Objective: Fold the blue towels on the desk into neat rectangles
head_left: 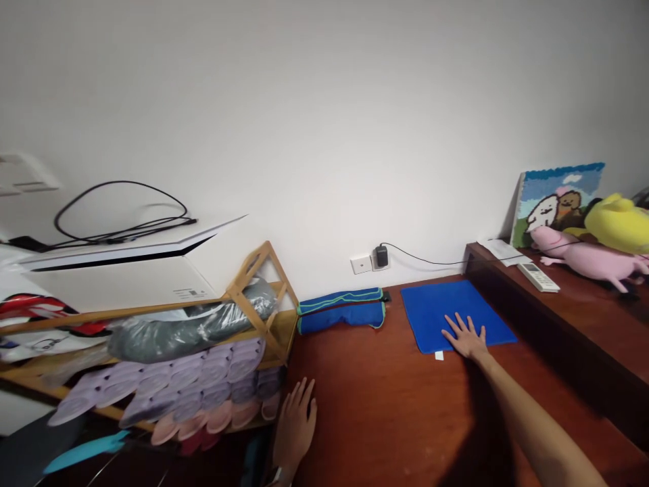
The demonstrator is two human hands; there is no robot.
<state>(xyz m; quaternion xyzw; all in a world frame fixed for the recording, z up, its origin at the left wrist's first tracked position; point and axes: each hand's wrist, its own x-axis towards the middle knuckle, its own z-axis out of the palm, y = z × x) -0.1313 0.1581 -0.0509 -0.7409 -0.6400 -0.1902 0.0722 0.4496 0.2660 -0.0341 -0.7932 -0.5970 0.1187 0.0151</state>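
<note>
My right hand (466,338) lies with fingers spread on the near edge of a flat blue cloth (446,308), which has a small white tag (439,355) at its front edge. Nothing is gripped in it. My left hand (295,423) rests at the left edge of the reddish-brown wooden surface (375,399), fingers stretched out and holding nothing. Toward the wall, left of the flat cloth, are folded blue cloths (342,314) with green edging.
At left stands a wooden rack (253,291) with several slippers (167,379), a plastic-wrapped grey bundle (197,328) and a white box (136,281) with a black cable. On the raised right ledge lie a remote (538,277), a pink plush toy (583,256) and a picture (558,203). A plugged-in adapter (381,256) is on the wall.
</note>
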